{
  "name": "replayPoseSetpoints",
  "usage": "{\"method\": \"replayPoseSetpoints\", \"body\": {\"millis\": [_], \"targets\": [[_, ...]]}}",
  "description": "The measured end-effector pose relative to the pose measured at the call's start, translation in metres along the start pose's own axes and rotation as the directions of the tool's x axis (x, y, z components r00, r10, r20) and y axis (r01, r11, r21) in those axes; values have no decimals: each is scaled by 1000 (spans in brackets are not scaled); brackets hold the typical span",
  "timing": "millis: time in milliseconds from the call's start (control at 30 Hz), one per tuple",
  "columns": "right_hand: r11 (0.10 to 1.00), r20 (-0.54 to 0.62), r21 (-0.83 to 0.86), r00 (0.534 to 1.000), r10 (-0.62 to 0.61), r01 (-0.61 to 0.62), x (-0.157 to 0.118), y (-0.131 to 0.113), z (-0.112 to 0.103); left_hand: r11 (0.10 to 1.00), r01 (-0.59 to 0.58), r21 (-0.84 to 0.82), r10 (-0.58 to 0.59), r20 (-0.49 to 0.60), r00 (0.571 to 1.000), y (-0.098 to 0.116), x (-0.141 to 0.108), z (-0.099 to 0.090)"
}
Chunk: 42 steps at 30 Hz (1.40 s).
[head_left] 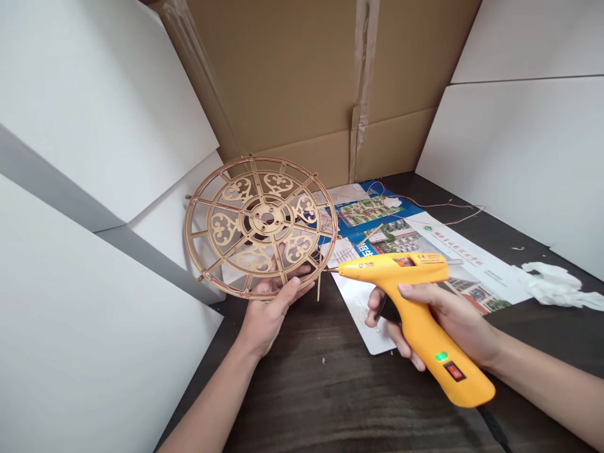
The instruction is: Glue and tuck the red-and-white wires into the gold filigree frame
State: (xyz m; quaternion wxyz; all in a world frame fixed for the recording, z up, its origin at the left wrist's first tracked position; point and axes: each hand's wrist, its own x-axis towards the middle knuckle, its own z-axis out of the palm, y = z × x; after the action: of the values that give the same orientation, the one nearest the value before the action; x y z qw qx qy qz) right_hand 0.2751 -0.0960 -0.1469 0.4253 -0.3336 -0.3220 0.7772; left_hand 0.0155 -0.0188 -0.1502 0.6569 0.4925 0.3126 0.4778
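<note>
My left hand (274,314) grips the lower rim of a round wooden wheel frame (267,218), with the thumb in front and fingers behind. The wheel is raised above the table and tilted; it has spokes, scroll-shaped cutouts and small tabs around its edge. Reddish wire runs along the rim and one spoke. In my right hand (425,308) is a yellow hot glue gun (419,314), its green light lit and a red switch on the handle. The nozzle points left and is at the wheel's lower right rim; whether it touches I cannot tell. A thin strip hangs there.
Printed brochures (453,251) lie on the dark wooden table (302,390), with thin loose wire (425,205) across them. Crumpled white tissue (552,283) rests at right. White panels (523,138) flank both sides, and cardboard (292,75) stands behind. A black cord (493,428) leaves the glue gun.
</note>
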Motion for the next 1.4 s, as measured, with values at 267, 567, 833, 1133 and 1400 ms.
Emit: {"method": "replayPoseSetpoints", "body": {"millis": [267,567,833,1133,1400], "targets": [[991,-121,-136,993,-4,-12,0,-1,9,998,4,60,-3,-18,1000,-1,0,1],[979,-149,-202,986,-68,37,-6,2,8,995,-28,96,28,-2,1000,0,2,0],[983,-116,-178,991,-68,47,-4,7,-2,997,-23,71,25,-31,999,-2,-2,2],[987,-126,-109,984,-129,116,-10,1,11,999,-1,34,3,-66,998,-3,-2,4],[936,-462,-328,842,-279,130,-8,-26,0,984,6,-179,-20,-77,997,2,-5,9]]}}
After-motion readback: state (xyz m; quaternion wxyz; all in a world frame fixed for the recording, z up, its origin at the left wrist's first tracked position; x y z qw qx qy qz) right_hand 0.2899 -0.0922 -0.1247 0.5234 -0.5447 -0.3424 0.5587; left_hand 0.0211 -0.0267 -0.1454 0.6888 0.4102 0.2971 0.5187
